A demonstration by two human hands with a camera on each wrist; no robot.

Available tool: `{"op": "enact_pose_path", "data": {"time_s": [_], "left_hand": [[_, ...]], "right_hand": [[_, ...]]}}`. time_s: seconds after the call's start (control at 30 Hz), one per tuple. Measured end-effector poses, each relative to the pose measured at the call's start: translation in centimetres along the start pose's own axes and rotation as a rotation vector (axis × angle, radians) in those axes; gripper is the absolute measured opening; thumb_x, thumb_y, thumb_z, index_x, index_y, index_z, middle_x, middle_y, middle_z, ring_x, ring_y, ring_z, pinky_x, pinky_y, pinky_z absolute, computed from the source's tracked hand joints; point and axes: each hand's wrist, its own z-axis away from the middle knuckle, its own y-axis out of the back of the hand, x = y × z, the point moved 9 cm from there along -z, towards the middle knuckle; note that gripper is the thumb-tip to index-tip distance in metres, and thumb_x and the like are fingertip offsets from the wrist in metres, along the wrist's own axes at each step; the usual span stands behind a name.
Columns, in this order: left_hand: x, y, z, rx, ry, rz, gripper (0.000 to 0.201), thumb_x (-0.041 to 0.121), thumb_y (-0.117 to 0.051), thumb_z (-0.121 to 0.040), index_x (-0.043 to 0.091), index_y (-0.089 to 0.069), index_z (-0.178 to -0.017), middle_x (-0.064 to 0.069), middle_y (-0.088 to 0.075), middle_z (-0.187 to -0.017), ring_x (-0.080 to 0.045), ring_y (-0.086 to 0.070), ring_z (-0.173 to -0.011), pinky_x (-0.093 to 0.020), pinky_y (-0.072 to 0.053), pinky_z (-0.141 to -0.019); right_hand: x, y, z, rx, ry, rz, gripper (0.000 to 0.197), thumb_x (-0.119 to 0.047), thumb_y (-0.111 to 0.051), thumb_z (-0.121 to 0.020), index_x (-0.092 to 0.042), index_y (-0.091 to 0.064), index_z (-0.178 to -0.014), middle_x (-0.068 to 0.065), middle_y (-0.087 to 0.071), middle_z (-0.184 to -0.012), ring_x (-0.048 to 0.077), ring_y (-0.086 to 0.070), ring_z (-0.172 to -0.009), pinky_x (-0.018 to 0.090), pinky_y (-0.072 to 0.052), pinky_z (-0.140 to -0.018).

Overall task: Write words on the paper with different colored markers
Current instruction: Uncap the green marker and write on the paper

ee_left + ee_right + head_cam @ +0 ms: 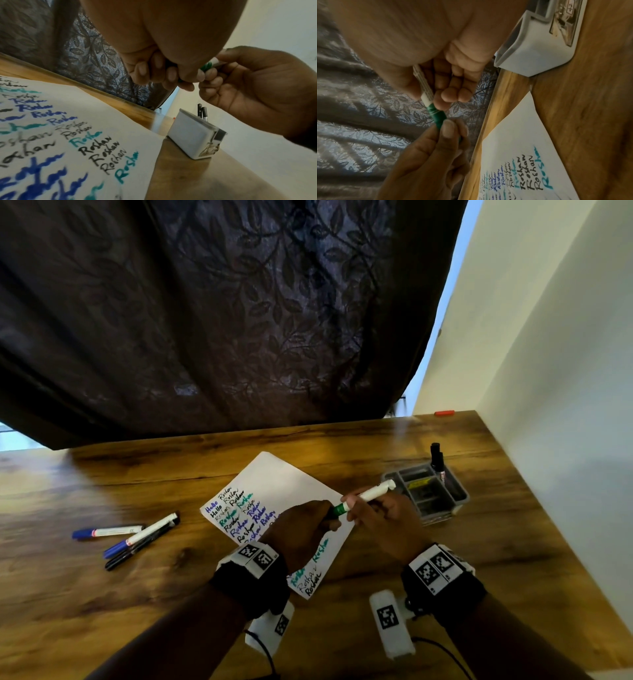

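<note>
A white sheet of paper lies on the wooden table, filled with words in black, blue and teal ink. Above it both hands hold one green marker with a white barrel. My right hand grips the white barrel. My left hand pinches the green cap end, which meets the barrel. The marker's tip is hidden. The written words show close up on the paper in the left wrist view, and on the paper in the right wrist view.
Two blue-capped markers and a black pen lie left of the paper. A grey compartment organiser with black markers standing in it sits at the right. A dark patterned curtain hangs behind; a white wall borders the right.
</note>
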Motion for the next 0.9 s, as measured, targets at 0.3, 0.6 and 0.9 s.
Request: {"op": "enact_pose_path", "data": {"time_s": [0.3, 0.6, 0.9], "left_hand": [[1.6, 0.1, -1.7, 0.014, -0.078, -0.008, 0.018, 0.038, -0.044, -0.100, 0.022, -0.051, -0.093, 0.005, -0.056, -0.091, -0.014, -0.054, -0.081, -0.028, -0.035, -0.068], [1.1, 0.7, -2.5, 0.127, -0.113, 0.295, 0.014, 0.046, -0.061, -0.088, 0.034, -0.065, -0.095, 0.016, -0.062, -0.084, 0.003, -0.056, -0.080, -0.010, -0.038, -0.064], [6.1, 0.1, -6.1, 0.089, -0.236, 0.412, 0.022, 0.045, -0.067, -0.084, 0.040, -0.057, -0.103, 0.010, -0.064, -0.094, -0.004, -0.059, -0.083, -0.016, -0.046, -0.069]], "right_hand": [[0.0, 1.9, 0.3, 0.055, -0.036, -0.143, 0.013, -0.015, -0.065, -0.091, -0.007, -0.075, -0.094, 0.003, -0.075, -0.073, 0.013, -0.069, -0.065, 0.022, -0.056, -0.066], [2.2, 6.1, 2.1, 0.093, -0.142, -0.060, 0.014, -0.020, -0.085, -0.073, -0.027, -0.075, -0.079, -0.006, -0.075, -0.078, 0.007, -0.069, -0.071, 0.025, -0.056, -0.062], [0.1, 7.4, 1.8, -0.024, 0.108, 0.492, 0.022, -0.033, -0.075, -0.083, -0.021, -0.074, -0.101, -0.006, -0.074, -0.088, 0.002, -0.066, -0.079, 0.016, -0.052, -0.067]]}}
